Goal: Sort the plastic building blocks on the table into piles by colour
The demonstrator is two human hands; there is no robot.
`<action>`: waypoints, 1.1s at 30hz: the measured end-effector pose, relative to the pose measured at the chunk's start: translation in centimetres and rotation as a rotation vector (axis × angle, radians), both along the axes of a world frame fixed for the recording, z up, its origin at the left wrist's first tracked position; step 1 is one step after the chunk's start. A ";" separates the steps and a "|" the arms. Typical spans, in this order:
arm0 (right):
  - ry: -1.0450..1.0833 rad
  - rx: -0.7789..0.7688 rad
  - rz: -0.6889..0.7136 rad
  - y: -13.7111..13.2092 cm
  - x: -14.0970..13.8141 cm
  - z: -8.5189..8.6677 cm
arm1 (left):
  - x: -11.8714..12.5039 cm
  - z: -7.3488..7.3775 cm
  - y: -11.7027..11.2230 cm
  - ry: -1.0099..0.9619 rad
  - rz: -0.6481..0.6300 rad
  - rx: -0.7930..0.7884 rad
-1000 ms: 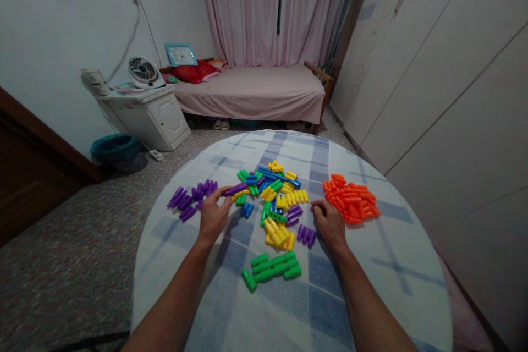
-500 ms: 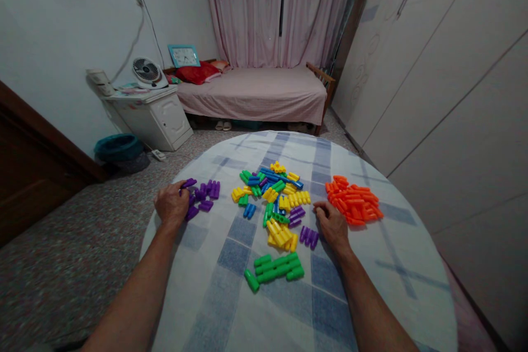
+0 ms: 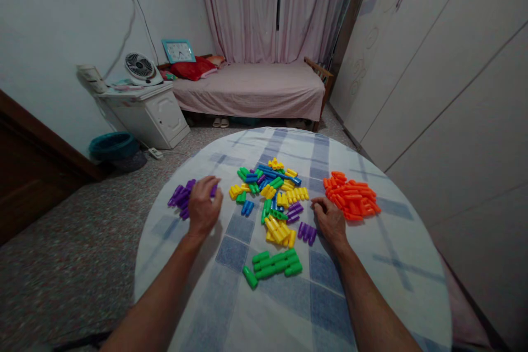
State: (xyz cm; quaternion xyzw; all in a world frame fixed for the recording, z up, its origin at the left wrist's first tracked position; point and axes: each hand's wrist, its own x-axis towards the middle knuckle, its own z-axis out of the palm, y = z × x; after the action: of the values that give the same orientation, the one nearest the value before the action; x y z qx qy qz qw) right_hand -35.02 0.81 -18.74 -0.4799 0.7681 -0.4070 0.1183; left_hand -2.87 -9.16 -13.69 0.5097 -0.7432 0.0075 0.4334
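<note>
Above the left side of the cloth, my left hand [image 3: 203,206] has its fingers stretched forward and apart, over the right end of a purple block pile [image 3: 181,198]. A purple piece [image 3: 213,191] shows between thumb and fingers; contact with it is unclear. My right hand [image 3: 330,220] rests on the cloth with fingers loosely bent and nothing visible in them. It lies between a heap of orange peg-like blocks [image 3: 352,198] and joined purple blocks [image 3: 307,232]. Mixed yellow blocks [image 3: 278,230], green blocks [image 3: 266,212] and blue blocks [image 3: 247,208] lie between my hands.
Joined green blocks [image 3: 277,264] lie nearest me on the round table [image 3: 280,319] with its checked cloth. Beyond stand a bed [image 3: 251,88], a white cabinet [image 3: 152,115] bearing a fan [image 3: 140,66], and a bin [image 3: 115,148]. A wardrobe [image 3: 445,93] lines the right side.
My left hand has moved right, from the left edge of the purple pile to its right end, and its fingers have opened out. The purple blocks sit closer together. My right hand has stayed put.
</note>
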 end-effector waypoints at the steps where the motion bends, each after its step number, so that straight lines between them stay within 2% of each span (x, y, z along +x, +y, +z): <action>1: -0.003 -0.002 0.003 0.0 0.0 0.0 | -1.8 0.1 1.3 -0.008 -0.124 0.019; 4: -0.021 -0.010 0.008 0.0 -0.1 0.0 | -7.1 0.1 4.8 -0.130 -0.452 0.097; 6: -0.035 -0.009 0.012 0.0 -0.1 0.1 | -9.9 -0.1 6.3 -0.256 -0.552 0.143; 8: -0.035 -0.001 0.016 0.0 -0.1 0.2 | -12.0 -0.3 7.0 -0.368 -0.552 0.197; 13: -0.007 -0.001 0.005 0.1 0.1 0.4 | -14.9 -0.2 7.2 -0.528 -0.416 0.266; 18: -0.011 0.001 0.004 0.0 0.1 0.3 | -16.7 -0.4 6.9 -0.568 -0.312 0.304; 22: -0.012 0.004 0.003 -0.1 0.0 0.2 | -17.4 -0.8 6.4 -0.592 -0.281 0.310; 26: -0.017 0.005 0.002 0.0 0.0 0.1 | -17.2 -0.7 6.2 -0.562 -0.301 0.311; 29: -0.046 -0.009 0.017 0.0 0.0 0.4 | -16.5 -0.6 6.2 -0.465 -0.333 0.290; 33: -0.200 -0.074 0.128 0.2 0.1 1.0 | -15.8 -0.9 6.2 -0.302 -0.449 0.258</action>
State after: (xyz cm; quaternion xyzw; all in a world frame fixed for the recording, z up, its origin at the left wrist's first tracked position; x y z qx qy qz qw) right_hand -34.88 0.98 -17.74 -0.4889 0.7047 -0.4726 0.2023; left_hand -18.63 -2.96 -14.55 0.3769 -0.8881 -0.1073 0.2403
